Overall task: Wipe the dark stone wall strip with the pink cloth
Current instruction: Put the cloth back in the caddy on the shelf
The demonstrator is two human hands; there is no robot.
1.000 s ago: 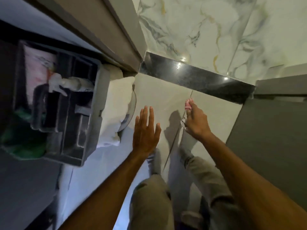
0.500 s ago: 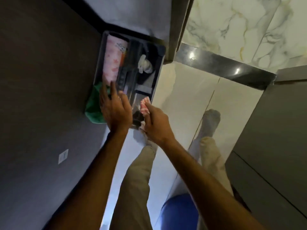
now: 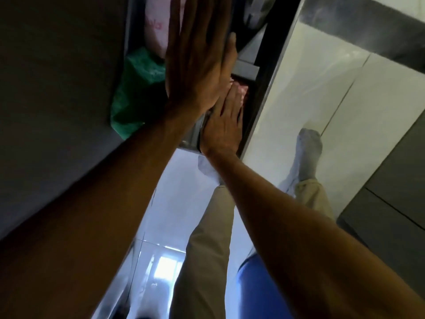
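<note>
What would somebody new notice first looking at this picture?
Two bare hands fill the upper middle: the left hand spread flat and open over a dark caddy, the right hand just below it, reaching in where a bit of pink cloth shows. A green cloth hangs at the caddy's left side.

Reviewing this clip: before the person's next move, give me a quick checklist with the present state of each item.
1. Pink cloth in the right hand: ok, a bit of pink shows at its fingertips.
2. Cloth on the dark stone strip: not ok, it is down at the grey caddy.
3. Left hand free: ok, open and flat over the caddy.
4. Grip firm: cannot tell, fingers hidden.
5. Strip unobstructed: ok in the visible part.
</note>
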